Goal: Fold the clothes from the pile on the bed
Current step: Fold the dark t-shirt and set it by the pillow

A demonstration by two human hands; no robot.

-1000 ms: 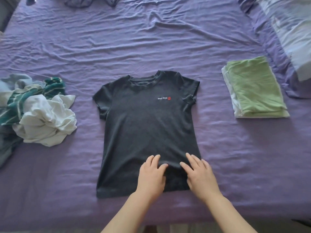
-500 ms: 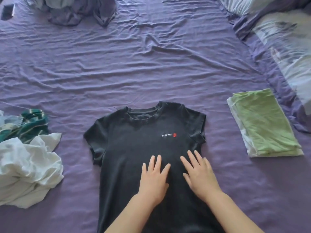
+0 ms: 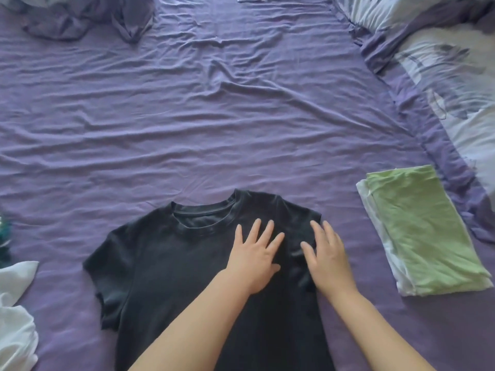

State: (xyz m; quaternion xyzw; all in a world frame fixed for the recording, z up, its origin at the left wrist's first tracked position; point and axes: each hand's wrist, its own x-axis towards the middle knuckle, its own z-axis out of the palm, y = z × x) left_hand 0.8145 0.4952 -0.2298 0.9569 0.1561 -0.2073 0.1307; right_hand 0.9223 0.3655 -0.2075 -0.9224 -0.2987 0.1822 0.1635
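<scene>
We observe a dark T-shirt (image 3: pixel 171 277) laid flat, front up, on the purple bed sheet (image 3: pixel 214 116), occupying the 6 o'clock sector of the view, its collar pointing toward 12 o'clock and its lower part running out of frame at the bottom edge. One short sleeve extends toward 9 o'clock; the opposite sleeve lies at 3 o'clock of the collar, partly under a hand.

Our left hand (image 3: pixel 257 258) rests palm down on the chest of the shirt, fingers straight and spread, gripping nothing. Our right hand (image 3: pixel 328 259) lies just beside it toward 3 o'clock, also flat, fingers extended and loosely fanned, pressing on the shoulder and sleeve area at the shirt's edge. The two hands are near each other but apart; dark fabric shows between them.

At 3 o'clock, well apart from the shirt, we note a folded stack: a green garment (image 3: pixel 420 231) on top of a white folded garment (image 3: pixel 375 223), whose edge shows along the stack's near side. At 8 o'clock a crumpled white garment (image 3: pixel 16 322) sits at the frame edge, with a scrap of green striped cloth (image 3: pixel 4 231) just above it. At 11 o'clock lies bunched purple fabric (image 3: pixel 80 17). At 2 o'clock we record a patterned pale quilt (image 3: pixel 442 65).
</scene>
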